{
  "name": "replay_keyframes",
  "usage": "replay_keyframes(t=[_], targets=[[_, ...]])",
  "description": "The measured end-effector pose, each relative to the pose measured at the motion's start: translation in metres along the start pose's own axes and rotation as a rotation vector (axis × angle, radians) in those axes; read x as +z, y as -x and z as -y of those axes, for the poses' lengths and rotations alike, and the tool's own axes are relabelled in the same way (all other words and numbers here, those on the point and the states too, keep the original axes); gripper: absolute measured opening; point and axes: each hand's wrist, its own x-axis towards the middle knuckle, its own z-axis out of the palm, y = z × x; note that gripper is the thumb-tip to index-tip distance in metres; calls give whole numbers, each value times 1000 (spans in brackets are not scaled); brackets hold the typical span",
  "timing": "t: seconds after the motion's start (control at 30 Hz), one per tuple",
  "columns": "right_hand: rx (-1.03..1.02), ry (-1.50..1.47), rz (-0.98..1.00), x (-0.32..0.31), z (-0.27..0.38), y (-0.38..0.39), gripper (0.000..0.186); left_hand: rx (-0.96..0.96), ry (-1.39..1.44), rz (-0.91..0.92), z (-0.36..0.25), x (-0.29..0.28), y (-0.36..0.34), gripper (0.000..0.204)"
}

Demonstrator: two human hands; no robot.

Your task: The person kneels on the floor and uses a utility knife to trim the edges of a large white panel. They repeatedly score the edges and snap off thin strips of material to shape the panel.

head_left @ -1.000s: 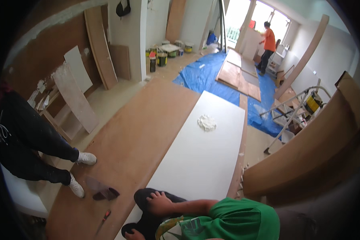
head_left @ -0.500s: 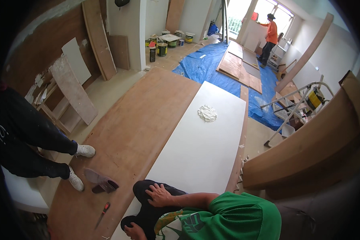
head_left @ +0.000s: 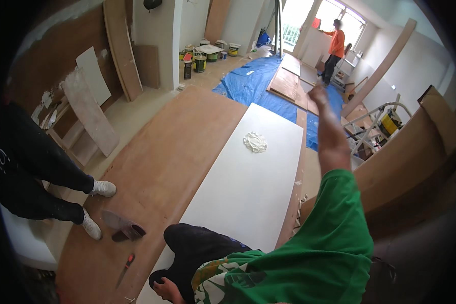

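Observation:
My left hand [head_left: 168,290] rests at my left knee, its fingers loosely apart and empty. My right arm is stretched out ahead over the white board [head_left: 233,197]. At its end my right hand [head_left: 317,94] is raised, fingers looking curled in, slightly smeared, with nothing visible in it. I sit on the near end of the board. A round blob of white paste [head_left: 255,142] lies towards its far end. Left of my knees, a narrow-bladed hand tool with a red and black handle [head_left: 129,260] and a pair of slippers [head_left: 129,230] lie on a brown wooden panel [head_left: 172,137].
A person in black trousers [head_left: 40,172] and white shoes stands on the panel at left. Farther off, someone in an orange top [head_left: 337,44] stands by the window. Blue sheeting [head_left: 245,83] lies under stacked boards. Paint tins [head_left: 200,64] stand by the wall; a stepladder [head_left: 377,119] is at right.
My right hand has left my knee and swung up and forward, the arm now stretched out. My left hand stays at my knee. The view has shifted slightly.

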Motion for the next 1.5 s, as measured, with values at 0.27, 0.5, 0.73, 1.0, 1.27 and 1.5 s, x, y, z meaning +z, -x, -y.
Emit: replay_keyframes(t=[0.27,0.5,0.73,1.0,1.27,1.5], targets=[[151,300,170,-124,53,34,78,14,-18,20,2,1,-3,62],[168,309,158,-118,45,16,78,-1,-52,9,0,2,-1,61],[149,317,149,-116,49,27,79,-8,-70,17,-4,-2,0,60],[142,282,130,-117,55,34,79,-17,-54,12,-1,1,-1,60],[-56,167,71,-18,8,60,72,-16,-32,16,-1,1,0,59],[33,8,740,148,-61,216,75,-19,0,12,-4,-2,0,58]])
